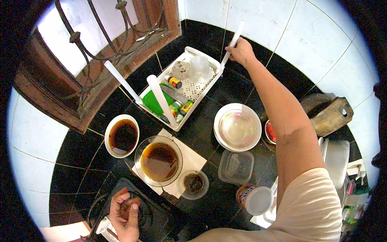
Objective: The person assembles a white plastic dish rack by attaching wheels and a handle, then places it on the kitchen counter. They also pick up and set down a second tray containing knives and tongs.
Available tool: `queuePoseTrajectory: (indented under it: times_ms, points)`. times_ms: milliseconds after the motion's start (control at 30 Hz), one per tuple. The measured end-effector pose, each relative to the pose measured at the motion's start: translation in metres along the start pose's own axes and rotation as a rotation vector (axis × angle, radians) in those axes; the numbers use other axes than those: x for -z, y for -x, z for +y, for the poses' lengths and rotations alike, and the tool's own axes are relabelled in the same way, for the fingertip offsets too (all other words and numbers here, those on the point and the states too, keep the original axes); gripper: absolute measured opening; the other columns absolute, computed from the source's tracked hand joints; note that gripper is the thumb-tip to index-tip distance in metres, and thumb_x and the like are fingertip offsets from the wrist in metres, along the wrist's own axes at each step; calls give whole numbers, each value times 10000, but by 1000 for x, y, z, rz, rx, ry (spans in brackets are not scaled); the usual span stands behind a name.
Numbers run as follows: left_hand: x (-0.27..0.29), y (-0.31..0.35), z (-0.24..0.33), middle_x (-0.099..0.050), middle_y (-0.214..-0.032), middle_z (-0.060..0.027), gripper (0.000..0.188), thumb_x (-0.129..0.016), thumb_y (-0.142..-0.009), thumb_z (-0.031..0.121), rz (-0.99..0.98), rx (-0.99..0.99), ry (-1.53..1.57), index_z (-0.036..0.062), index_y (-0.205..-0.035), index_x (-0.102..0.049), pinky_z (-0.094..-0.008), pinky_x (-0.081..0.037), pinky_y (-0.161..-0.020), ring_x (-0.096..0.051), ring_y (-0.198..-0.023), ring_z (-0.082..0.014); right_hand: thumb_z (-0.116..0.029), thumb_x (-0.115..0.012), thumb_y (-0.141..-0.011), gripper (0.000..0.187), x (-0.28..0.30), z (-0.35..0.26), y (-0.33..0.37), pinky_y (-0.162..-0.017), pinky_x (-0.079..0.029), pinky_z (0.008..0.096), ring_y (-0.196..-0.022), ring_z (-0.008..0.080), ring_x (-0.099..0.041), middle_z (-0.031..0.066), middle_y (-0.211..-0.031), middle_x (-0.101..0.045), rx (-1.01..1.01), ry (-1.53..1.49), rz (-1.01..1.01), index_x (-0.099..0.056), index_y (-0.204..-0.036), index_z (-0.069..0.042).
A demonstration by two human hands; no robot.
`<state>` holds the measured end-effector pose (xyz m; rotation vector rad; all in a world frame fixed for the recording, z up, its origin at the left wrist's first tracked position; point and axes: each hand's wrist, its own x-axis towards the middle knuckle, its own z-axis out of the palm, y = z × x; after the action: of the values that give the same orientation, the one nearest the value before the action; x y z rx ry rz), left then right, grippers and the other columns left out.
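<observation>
At the far side, my right hand [243, 51] is closed around a white post [238, 33] at the corner of a white plastic rack [209, 86]. The rack has a perforated floor and more white posts; two of them rise at its near end. In it lie small bottles [175, 82] with yellow labels, a green piece [152, 101] and clear plastic cups [200, 66]. Low at the left, my left hand [125, 213] hovers over a black stove [149, 226], its fingers loosely bent and apart, with nothing seen in it.
Dark brown liquid fills a white bowl [123, 137] and a glass bowl [160, 161] on a pale board [193, 155]. A small cup [193, 184], white bowl [238, 127], clear container [236, 166] and lidded jar [258, 200] stand nearby. A barred window [117, 52] borders the counter.
</observation>
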<state>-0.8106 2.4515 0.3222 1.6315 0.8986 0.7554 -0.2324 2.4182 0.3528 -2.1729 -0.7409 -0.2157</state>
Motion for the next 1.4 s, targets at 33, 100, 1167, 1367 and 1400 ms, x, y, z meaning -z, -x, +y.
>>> queuePoseTrajectory:
  times_ms: [33,100,1167,1367,1400]
  points:
    - [-1,-1,-1,-540,-1223,-153,285,-658,-854,84,1,3,-7,10,-1102,-537,-326,-520,-808,-629,-871,-184,-202,-766,-709,325,-3,-2,-4,-753,-525,409,-828,339,-660,192,-856,-672,30,64,-29,-620,-915,2]
    - [-2,-3,-4,-537,-1228,-154,284,-658,-854,85,-2,5,-5,10,-1100,-537,-325,-519,-803,-629,-871,-184,-226,-786,-686,375,-9,-6,-8,-823,-506,434,-924,365,-634,202,-937,-663,86,165,-93,-628,-945,-6]
    - [185,184,-49,-571,-1123,-162,270,-612,-795,-75,183,-32,-220,-40,-1054,-547,-290,-532,-763,-628,-862,-185,-283,-641,-855,413,173,-271,232,-598,-525,277,-683,154,-624,101,-859,-651,349,257,-505,-594,-1131,22]
    - [236,279,-84,-620,-1013,-165,279,-659,-777,-28,179,-40,-288,-22,-1042,-573,-313,-525,-726,-652,-812,-233,-307,-627,-870,447,181,-341,370,-780,-443,271,-882,149,-561,71,-950,-610,618,294,-479,-559,-1209,-25]
    - [247,296,-89,-619,-1007,-168,274,-659,-781,-22,188,-11,-269,-23,-1041,-573,-317,-522,-712,-654,-802,-237,-315,-626,-870,466,182,-350,398,-831,-439,284,-938,166,-566,80,-983,-609,651,290,-469,-548,-1230,-29]
